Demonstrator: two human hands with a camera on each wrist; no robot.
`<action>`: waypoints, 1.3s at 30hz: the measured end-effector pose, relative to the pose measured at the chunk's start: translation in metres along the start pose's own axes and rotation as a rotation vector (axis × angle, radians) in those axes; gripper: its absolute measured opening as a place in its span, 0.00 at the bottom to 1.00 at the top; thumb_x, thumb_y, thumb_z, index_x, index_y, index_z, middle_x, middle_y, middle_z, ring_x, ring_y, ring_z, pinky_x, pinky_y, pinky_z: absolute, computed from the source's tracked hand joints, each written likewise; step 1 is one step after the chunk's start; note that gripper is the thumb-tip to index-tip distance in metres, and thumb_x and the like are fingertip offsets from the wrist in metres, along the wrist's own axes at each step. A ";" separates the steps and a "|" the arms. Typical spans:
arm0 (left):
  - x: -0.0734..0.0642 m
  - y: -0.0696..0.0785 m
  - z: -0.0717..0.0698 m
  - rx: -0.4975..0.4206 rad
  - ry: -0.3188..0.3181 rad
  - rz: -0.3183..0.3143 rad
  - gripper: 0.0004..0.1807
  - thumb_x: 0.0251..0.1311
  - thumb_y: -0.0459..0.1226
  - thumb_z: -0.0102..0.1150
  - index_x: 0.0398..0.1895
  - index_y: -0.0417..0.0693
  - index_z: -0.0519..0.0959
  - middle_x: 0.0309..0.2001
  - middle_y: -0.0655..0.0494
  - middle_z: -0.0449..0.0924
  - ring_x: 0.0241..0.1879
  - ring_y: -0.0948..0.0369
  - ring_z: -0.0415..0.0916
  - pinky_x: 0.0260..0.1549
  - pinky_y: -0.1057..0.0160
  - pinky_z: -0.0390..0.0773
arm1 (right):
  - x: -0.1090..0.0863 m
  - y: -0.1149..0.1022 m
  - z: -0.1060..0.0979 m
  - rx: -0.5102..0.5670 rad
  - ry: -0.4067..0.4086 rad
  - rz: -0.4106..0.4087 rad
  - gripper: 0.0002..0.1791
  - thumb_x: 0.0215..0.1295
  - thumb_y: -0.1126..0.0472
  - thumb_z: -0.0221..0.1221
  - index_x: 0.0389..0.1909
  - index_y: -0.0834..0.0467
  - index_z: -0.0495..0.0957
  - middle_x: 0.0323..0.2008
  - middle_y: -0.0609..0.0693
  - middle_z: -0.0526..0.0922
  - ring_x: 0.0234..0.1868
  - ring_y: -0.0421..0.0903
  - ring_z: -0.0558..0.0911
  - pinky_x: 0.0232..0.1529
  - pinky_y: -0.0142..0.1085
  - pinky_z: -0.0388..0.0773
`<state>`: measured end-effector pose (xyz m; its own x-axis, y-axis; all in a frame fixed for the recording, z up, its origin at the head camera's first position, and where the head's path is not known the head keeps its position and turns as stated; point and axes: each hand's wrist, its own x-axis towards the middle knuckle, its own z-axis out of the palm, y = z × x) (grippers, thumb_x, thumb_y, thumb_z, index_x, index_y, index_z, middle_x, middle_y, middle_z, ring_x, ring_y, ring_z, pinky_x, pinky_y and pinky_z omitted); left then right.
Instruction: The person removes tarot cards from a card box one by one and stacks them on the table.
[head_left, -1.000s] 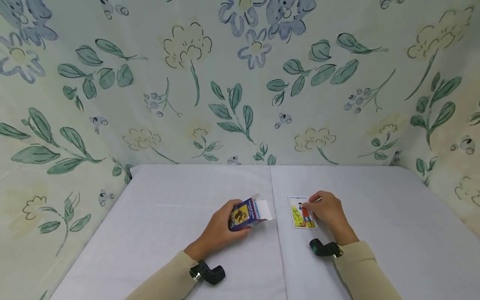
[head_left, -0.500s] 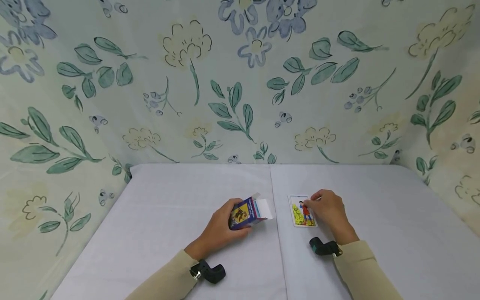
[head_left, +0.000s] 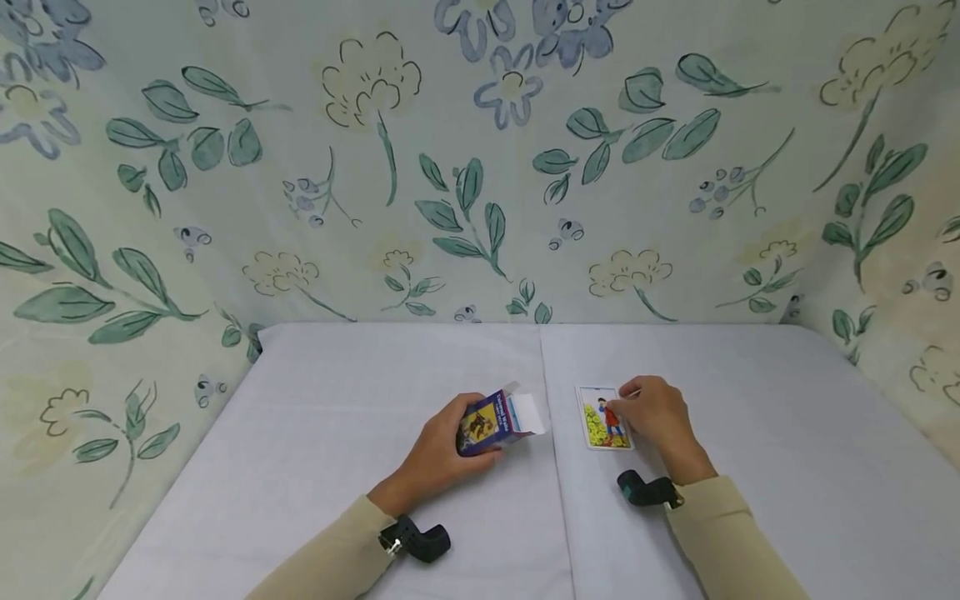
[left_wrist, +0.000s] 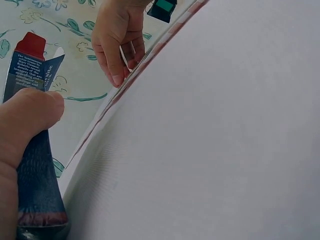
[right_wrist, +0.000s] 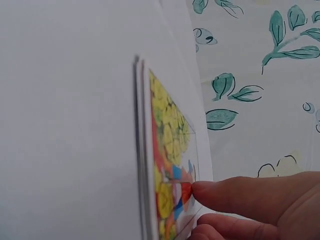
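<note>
My left hand (head_left: pixel 442 450) grips a blue card box (head_left: pixel 483 427) with a yellow picture on its front, held tilted with its top flaps standing up at the right end. In the left wrist view the thumb lies across the side of the box (left_wrist: pixel 37 165). To the right, a small stack of picture cards (head_left: pixel 600 421) lies face up on the white cloth. My right hand (head_left: pixel 660 421) pinches the stack's right edge. The right wrist view shows the thumb on the top card (right_wrist: pixel 172 150) and the other fingers curled at its edge, their tips partly hidden.
A white cloth (head_left: pixel 375 375) with a fold line down its middle covers the table. Behind and at both sides hangs a floral-patterned curtain (head_left: pixel 465 167). Black wrist cameras (head_left: pixel 420 542) sit at both cuffs.
The head view has tilted down a touch. Both hands keep their places, the left on the box and the right on the cards.
</note>
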<state>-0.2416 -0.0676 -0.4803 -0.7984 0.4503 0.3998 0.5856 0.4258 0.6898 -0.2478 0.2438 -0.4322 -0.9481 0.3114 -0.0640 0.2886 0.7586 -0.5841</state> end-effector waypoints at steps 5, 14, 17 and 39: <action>-0.001 -0.001 0.001 0.002 -0.002 -0.006 0.39 0.49 0.48 0.73 0.63 0.56 0.64 0.53 0.65 0.72 0.47 0.67 0.70 0.47 0.64 0.75 | 0.000 0.000 0.000 -0.012 -0.008 0.002 0.20 0.59 0.58 0.66 0.47 0.68 0.77 0.40 0.65 0.79 0.36 0.56 0.76 0.33 0.41 0.76; -0.001 0.000 0.001 -0.006 -0.011 -0.026 0.39 0.49 0.50 0.72 0.64 0.56 0.64 0.53 0.65 0.72 0.47 0.67 0.70 0.47 0.64 0.75 | -0.001 0.001 0.002 -0.009 -0.007 0.005 0.19 0.58 0.58 0.66 0.47 0.66 0.78 0.40 0.64 0.79 0.32 0.52 0.76 0.27 0.36 0.72; -0.001 0.001 0.001 -0.010 -0.010 -0.021 0.39 0.49 0.50 0.72 0.64 0.56 0.64 0.53 0.65 0.72 0.47 0.67 0.70 0.47 0.64 0.75 | -0.001 0.000 0.002 0.000 -0.005 0.010 0.19 0.59 0.58 0.65 0.47 0.66 0.78 0.40 0.64 0.79 0.31 0.51 0.76 0.26 0.34 0.73; 0.000 0.001 0.000 -0.011 -0.009 -0.022 0.39 0.50 0.51 0.72 0.64 0.56 0.63 0.54 0.64 0.72 0.48 0.67 0.70 0.48 0.63 0.74 | 0.028 0.019 0.017 -0.068 0.020 -0.079 0.30 0.58 0.45 0.66 0.53 0.60 0.73 0.42 0.61 0.78 0.39 0.56 0.76 0.30 0.40 0.76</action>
<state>-0.2415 -0.0677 -0.4796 -0.8095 0.4481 0.3794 0.5666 0.4266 0.7050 -0.2710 0.2570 -0.4592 -0.9657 0.2597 -0.0036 0.2220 0.8181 -0.5306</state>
